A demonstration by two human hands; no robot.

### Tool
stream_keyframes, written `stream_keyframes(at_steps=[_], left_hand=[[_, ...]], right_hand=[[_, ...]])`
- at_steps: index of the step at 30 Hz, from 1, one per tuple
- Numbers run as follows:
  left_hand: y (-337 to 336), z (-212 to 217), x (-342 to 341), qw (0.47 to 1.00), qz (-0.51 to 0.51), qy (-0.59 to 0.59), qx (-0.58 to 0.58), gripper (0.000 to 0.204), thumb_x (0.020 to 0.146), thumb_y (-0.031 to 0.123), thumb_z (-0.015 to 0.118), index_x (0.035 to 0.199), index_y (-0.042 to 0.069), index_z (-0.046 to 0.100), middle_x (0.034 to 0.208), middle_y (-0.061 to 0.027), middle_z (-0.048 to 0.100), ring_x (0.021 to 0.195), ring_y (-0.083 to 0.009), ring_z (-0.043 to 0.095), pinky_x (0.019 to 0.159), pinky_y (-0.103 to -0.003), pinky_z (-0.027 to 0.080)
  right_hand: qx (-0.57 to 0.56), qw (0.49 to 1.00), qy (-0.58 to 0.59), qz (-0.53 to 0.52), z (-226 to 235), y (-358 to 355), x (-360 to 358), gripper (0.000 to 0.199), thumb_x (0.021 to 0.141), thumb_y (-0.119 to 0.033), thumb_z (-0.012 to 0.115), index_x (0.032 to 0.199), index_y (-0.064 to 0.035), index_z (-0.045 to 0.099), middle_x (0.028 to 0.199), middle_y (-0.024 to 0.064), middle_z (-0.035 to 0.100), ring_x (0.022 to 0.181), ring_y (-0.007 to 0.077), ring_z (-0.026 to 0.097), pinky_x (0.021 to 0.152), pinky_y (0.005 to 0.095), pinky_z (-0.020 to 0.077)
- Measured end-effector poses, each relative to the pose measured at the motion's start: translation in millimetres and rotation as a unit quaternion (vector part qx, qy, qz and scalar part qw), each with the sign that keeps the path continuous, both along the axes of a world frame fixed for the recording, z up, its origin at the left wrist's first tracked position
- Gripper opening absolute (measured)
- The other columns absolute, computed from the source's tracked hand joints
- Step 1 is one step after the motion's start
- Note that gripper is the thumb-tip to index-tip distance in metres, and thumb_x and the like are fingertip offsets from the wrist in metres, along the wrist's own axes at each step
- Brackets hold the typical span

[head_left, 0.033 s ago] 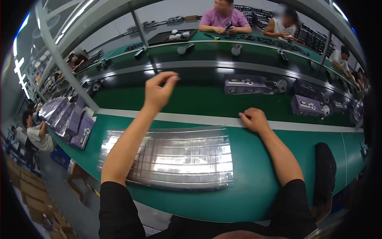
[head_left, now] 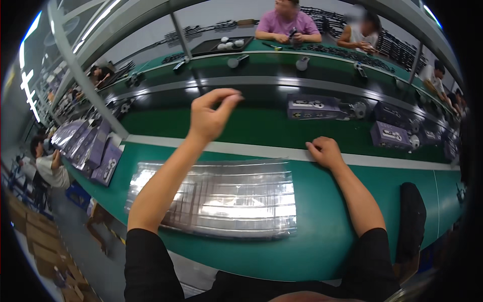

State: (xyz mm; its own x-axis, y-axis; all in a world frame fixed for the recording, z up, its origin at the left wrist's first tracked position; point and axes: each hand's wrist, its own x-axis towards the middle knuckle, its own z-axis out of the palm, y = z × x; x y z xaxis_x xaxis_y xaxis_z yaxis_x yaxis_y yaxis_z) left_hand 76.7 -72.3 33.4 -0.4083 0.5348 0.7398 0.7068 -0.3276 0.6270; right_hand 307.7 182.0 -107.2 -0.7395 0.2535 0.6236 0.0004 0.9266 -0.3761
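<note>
My left hand is raised over the dark green conveyor belt, thumb and forefinger pinched together. No object shows between them. Loosely curled, my right hand rests at the pale edge strip between the belt and the green table; nothing shows in it. A stack of clear plastic sleeves lies flat on the table, partly hidden behind my left forearm. Beyond my right hand, a purple box lies on the belt with a clear-wrapped, round-headed item beside it.
Purple boxes in clear wrap lean at the table's left end. More purple boxes sit on the belt at right. A black cloth-like bundle lies at the right. Across the line, a person in pink handles a dark item.
My left hand has shifted slightly to the right over the belt, still pinched. My right hand stays at the edge strip. The whole view has shifted a little.
</note>
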Motion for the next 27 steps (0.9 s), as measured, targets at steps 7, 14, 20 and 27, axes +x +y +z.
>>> stream_keyframes(at_steps=[7,14,20,27], left_hand=[[-107,106,176,0.984,-0.179,0.018,0.01,0.018,0.092,0.01,0.052,0.088,-0.005,0.063,0.084,-0.0157,0.065,0.075,-0.0283,0.064,0.071,-0.038,0.054],[-162,123,183,0.988,-0.023,0.147,0.037,0.023,0.091,0.018,0.051,0.096,-0.002,0.058,0.093,-0.0167,0.06,0.083,-0.03,0.06,0.077,-0.04,0.051],[-211,151,232,0.97,0.097,0.221,0.007,0.03,0.09,0.026,0.049,0.103,-0.001,0.054,0.1,-0.0176,0.055,0.09,-0.0315,0.056,0.082,-0.041,0.047],[-240,156,225,0.942,0.112,0.316,-0.007,0.04,0.09,0.034,0.047,0.111,0.002,0.05,0.109,-0.0187,0.05,0.098,-0.0332,0.052,0.087,-0.043,0.044]], right_hand=[[-0.072,0.997,-0.024,-0.004,11,-4,-18,0.036,0.086,-0.021,0.065,0.061,0.0015,0.053,0.058,0.0152,0.049,0.052,0.029,0.047,0.051,0.0398,0.0364],[-0.047,0.999,-0.015,-0.002,-12,14,-7,0.04,0.087,-0.018,0.064,0.059,0.0035,0.046,0.054,0.0155,0.042,0.048,0.0254,0.039,0.049,0.0387,0.0311],[-0.04,0.999,0.009,-0.032,-6,-20,-8,0.039,0.087,-0.018,0.064,0.06,0.003,0.045,0.054,0.0151,0.041,0.048,0.0238,0.037,0.049,0.0374,0.0303],[-0.065,0.998,0.004,0.005,-21,16,-9,0.039,0.088,-0.018,0.063,0.062,0.0033,0.045,0.055,0.0133,0.039,0.049,0.02,0.036,0.049,0.0355,0.0295]])
